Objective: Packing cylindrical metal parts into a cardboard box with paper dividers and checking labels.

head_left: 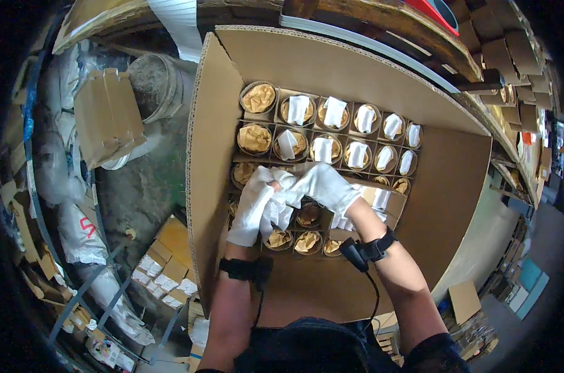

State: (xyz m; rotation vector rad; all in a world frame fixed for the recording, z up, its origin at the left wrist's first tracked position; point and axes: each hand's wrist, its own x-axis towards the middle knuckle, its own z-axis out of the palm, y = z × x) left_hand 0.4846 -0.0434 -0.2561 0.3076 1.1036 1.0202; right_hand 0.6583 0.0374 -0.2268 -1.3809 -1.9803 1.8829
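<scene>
A large open cardboard carton stands before me, split by cardboard dividers into rows of cells. The cells hold round cups or jars stuffed with crumpled brown paper; many have a folded white slip on top. Over the cells on the near left, my left hand, in a white glove, is closed. My right hand, gloved the same way, meets it with its fingers bent inward. White folds hang between them, but I cannot make out whether these are slips or glove fabric. The hands hide several cells.
Inside the carton at right, a small open box holds white slips. Left of the carton are a dirty bucket, a brown cardboard piece and a box of white packets. A wooden beam runs along the far side.
</scene>
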